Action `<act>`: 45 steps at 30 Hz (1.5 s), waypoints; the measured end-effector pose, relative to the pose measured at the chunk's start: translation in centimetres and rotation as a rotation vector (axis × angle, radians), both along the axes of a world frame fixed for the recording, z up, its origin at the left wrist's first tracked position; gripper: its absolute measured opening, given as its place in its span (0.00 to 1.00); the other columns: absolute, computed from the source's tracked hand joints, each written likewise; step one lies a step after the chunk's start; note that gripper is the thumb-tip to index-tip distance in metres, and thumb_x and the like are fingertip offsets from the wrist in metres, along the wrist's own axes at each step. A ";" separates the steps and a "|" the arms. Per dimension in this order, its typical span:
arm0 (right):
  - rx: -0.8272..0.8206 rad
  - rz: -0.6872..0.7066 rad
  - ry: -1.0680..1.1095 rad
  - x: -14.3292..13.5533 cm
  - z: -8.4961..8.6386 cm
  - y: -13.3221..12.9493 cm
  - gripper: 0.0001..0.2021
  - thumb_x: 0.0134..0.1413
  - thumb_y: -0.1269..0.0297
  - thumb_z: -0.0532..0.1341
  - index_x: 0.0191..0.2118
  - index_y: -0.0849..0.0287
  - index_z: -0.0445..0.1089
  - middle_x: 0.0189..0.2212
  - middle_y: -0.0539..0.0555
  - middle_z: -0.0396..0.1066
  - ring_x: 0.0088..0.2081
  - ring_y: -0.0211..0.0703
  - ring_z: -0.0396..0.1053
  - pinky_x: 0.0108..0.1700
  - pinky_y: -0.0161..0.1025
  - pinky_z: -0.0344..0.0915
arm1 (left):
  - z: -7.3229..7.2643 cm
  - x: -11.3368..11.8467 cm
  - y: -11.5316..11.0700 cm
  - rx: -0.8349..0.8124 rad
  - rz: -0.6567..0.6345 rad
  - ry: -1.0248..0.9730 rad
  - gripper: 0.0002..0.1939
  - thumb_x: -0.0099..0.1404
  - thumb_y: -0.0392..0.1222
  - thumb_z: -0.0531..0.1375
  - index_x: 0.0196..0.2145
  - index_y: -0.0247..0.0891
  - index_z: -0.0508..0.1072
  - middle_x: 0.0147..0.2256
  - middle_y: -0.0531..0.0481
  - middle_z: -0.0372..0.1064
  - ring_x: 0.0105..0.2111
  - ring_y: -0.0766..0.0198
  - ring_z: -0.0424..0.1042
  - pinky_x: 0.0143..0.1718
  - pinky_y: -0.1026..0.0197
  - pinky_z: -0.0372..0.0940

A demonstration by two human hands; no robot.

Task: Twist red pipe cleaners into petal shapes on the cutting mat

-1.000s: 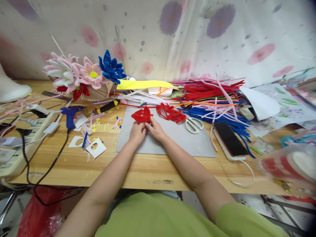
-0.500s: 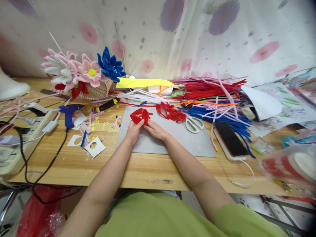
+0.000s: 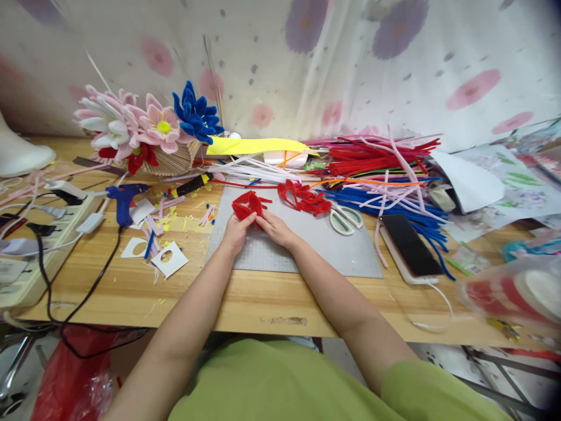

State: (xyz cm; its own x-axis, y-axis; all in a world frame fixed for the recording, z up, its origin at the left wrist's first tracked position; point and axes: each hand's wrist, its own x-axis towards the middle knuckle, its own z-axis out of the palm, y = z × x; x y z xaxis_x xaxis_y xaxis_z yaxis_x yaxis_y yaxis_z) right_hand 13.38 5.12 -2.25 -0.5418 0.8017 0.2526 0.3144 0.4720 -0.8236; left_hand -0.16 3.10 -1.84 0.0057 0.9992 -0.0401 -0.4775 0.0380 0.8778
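Note:
Between my two hands, over the grey cutting mat (image 3: 333,251), is a red pipe-cleaner flower piece (image 3: 248,206) with looped petals. My left hand (image 3: 237,233) pinches it from the left, thumb on its lower edge. My right hand (image 3: 275,228) meets it from the right, fingertips closed on the bottom of the piece and close to the left thumb. Just right of the hands, more red pipe-cleaner petals (image 3: 302,199) lie on the mat. White-handled scissors (image 3: 345,220) rest beside them; their blades are hidden.
Pipe-cleaner bundles, red (image 3: 372,159) and blue (image 3: 403,207), lie at the back right. A phone (image 3: 411,245) sits right of the mat. Leftward are a blue glue gun (image 3: 123,202), a power strip (image 3: 48,257), scraps and a basket (image 3: 170,161) of pipe-cleaner flowers. A cup (image 3: 517,289) stands far right.
The red flower piece has turned slightly in my fingers, and its front petal has shifted a little left. My right fingers have moved slightly. Other things stay put.

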 end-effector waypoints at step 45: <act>0.280 -0.655 -0.191 3.8 -0.6 -0.6 0.10 0.53 0.66 0.54 0.40 0.59 0.67 0.36 0.59 0.67 0.38 0.48 0.63 0.45 0.45 0.61 | 2.4 -4.6 5.5 0.336 0.530 1.185 0.18 0.57 0.32 0.54 0.45 0.39 0.70 0.49 0.41 0.64 0.54 0.54 0.59 0.57 0.52 0.54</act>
State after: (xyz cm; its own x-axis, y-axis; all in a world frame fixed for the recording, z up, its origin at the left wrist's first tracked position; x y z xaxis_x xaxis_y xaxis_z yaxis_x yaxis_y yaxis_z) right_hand 17.18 4.47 -2.89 -0.0295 0.8955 0.4441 0.7298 0.3229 -0.6026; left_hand -4.81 8.62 0.53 -0.2497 0.8320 0.4954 0.6828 -0.2115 0.6993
